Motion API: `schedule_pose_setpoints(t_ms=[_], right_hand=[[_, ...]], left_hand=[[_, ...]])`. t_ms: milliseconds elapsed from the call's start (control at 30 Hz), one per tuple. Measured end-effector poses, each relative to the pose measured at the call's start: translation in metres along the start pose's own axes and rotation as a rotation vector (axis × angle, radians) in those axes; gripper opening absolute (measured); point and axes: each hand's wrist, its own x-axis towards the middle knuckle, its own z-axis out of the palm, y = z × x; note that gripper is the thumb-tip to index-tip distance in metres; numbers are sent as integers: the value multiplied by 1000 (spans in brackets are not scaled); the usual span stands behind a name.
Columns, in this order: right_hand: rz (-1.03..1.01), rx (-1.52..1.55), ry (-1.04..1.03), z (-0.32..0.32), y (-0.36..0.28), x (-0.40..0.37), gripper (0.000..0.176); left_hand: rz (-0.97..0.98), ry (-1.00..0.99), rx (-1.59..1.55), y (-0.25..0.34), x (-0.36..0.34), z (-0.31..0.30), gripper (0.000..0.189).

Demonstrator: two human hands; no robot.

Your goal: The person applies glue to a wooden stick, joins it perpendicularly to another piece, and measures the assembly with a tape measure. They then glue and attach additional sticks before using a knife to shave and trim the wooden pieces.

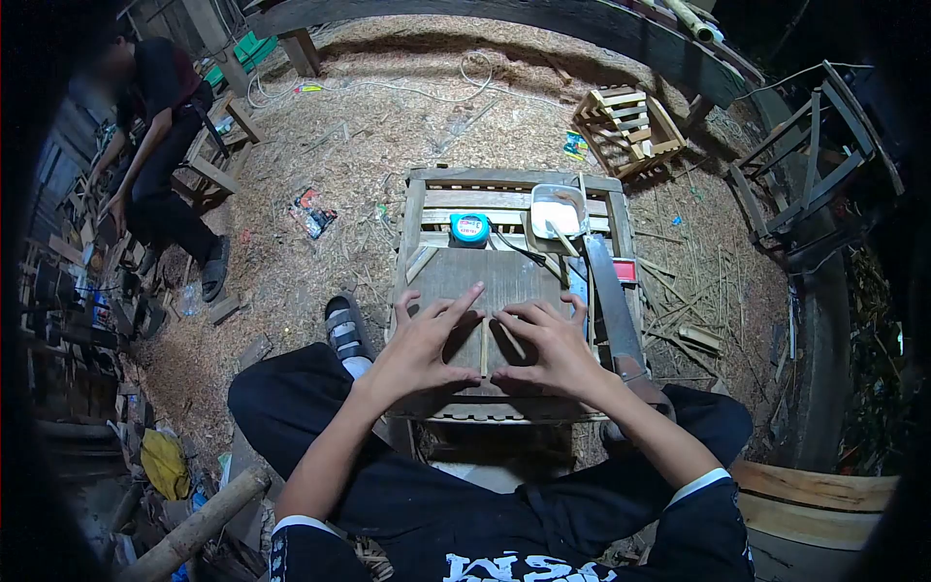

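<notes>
A lone head-worn camera peers forward and steeply down at a slatted wooden table [411, 218], from close above its near edge. The wearer's left hand [417, 341] and right hand [545, 344] meet the lens mid-frame, over the table's near half; the wearer's shirt [485, 558] runs along the bottom, on the table's near side. Farther off, the view takes in littered ground [388, 126] beyond the table and a beam [659, 48] past its far edge, bowed by the wide lens.

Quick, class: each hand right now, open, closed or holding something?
Left hand: open, empty, beside the thin strip.
Right hand: open, empty, on the strip's other side.
</notes>
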Motion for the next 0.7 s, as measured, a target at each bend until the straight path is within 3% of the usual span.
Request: schedule_pose_setpoints(t_ms=[167, 233, 267, 333, 433, 700], right_hand=[[-61, 22, 44, -10, -3, -11, 62], [-152, -93, 107, -7, -4, -16, 48], [-175, -128, 129, -3, -5, -19, 41], [-217, -172, 120, -2, -7, -24, 41], [-283, -234, 100, 5, -10, -30, 39], [-286, -206, 28, 5, -17, -30, 43]], left_hand=[[22, 51, -77, -1, -5, -10, 111], [12, 50, -22, -2, -9, -14, 90], [13, 50, -24, -2, -11, -15, 90], [31, 77, 1, -2, -15, -15, 69], [60, 101, 82, 1, -21, -17, 56], [100, 72, 172, 1, -22, -12, 54]])
